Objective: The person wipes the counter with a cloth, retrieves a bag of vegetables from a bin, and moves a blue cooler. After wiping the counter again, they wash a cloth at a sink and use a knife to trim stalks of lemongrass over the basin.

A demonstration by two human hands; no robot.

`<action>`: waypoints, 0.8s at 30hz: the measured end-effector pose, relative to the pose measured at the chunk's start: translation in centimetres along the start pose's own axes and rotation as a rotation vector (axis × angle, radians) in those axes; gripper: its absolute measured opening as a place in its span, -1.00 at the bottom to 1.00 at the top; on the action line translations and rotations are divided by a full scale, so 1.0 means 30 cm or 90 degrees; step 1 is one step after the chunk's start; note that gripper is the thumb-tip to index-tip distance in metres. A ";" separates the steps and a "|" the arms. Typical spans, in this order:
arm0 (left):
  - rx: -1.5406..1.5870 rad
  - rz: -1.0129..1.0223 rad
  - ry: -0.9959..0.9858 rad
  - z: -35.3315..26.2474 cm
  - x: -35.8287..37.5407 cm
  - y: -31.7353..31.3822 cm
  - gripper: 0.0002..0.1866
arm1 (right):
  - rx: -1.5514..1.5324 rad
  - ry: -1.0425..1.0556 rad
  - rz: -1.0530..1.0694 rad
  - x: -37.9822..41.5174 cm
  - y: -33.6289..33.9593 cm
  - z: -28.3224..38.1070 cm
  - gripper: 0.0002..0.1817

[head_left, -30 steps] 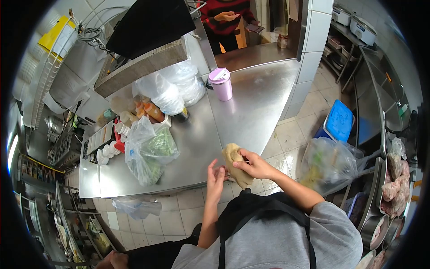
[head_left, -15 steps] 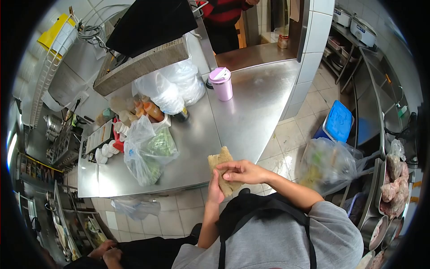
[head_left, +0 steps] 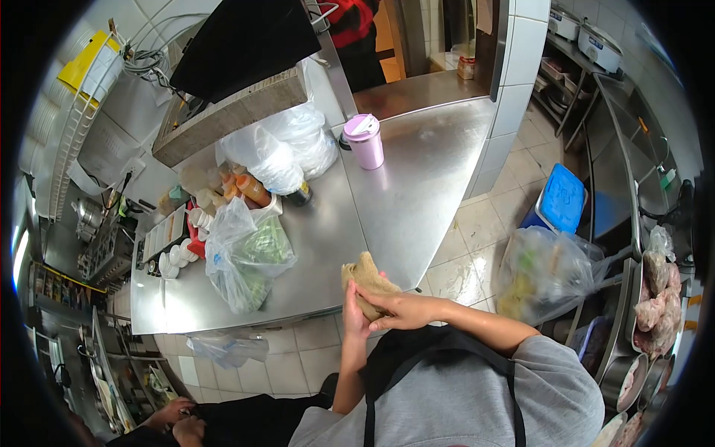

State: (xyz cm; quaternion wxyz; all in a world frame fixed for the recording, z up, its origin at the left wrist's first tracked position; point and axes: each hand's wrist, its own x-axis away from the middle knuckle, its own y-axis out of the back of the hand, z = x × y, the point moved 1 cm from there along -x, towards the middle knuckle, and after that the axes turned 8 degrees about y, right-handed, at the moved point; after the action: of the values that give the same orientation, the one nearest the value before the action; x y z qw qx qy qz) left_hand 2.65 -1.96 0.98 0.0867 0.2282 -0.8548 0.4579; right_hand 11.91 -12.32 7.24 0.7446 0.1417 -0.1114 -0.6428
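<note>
The tiled floor [head_left: 283,365] is the biggest thing here, and it shows just past the near edge of the metal counter [head_left: 313,246], so anything that slips by that edge could fall and get dirty. On the counter, the clear bag of greens [head_left: 249,257] sits off to the left, near the front, and a swinging left elbow might bump it. The pink cup [head_left: 365,145] stands upright farther back, well apart from the hands, so I think it is safe unless someone reaches far. The right hand [head_left: 410,309] lies over the tan cloth [head_left: 363,272] (it looks like a rag, but it may be something else), and the left hand [head_left: 354,316] is up against its other side. The hands are nearly closed together with the cloth between them, by the counter's near edge; I can't tell how hard they squeeze. If they press loosely, the cloth could slide out, and crumbs or drips might drop too.
</note>
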 end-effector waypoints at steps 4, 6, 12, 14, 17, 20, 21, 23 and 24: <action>-0.013 -0.024 -0.043 0.019 -0.027 0.030 -0.44 | 0.107 0.093 -0.068 0.008 -0.025 -0.032 -0.14; -0.037 -0.025 -0.069 0.013 -0.026 0.023 -0.45 | 0.158 0.133 -0.105 0.009 -0.026 -0.029 -0.14; -0.174 -0.111 -0.126 0.000 -0.026 0.025 -0.48 | 0.115 0.001 -0.050 0.018 -0.004 0.020 -0.07; -0.266 -0.136 -0.151 -0.009 -0.018 0.017 -0.49 | 0.110 0.008 -0.068 0.019 -0.015 -0.010 -0.10; -0.280 -0.171 -0.168 -0.008 -0.021 0.048 -0.49 | 0.070 -0.030 -0.112 0.020 0.017 0.040 -0.26; -0.210 -0.082 -0.167 -0.042 0.017 -0.028 -0.44 | 0.088 0.019 -0.280 0.020 0.032 0.003 -0.43; -0.209 -0.087 -0.166 -0.052 0.028 -0.045 -0.44 | 0.105 0.103 -0.365 0.012 0.030 -0.002 -0.52; -0.060 0.145 -0.148 -0.072 0.036 -0.078 -0.36 | 0.256 0.151 -0.377 0.006 0.038 0.002 -0.52; -0.059 0.143 -0.146 -0.078 0.027 -0.076 -0.36 | 0.411 0.200 -0.387 0.003 0.040 0.008 -0.52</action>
State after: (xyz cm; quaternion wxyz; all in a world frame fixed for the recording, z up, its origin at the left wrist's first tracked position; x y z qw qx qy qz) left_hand 2.87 -1.37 4.29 -0.0529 0.1776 -0.8996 0.3954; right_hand 12.95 -12.27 7.87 0.4484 0.4877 -0.1449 -0.7349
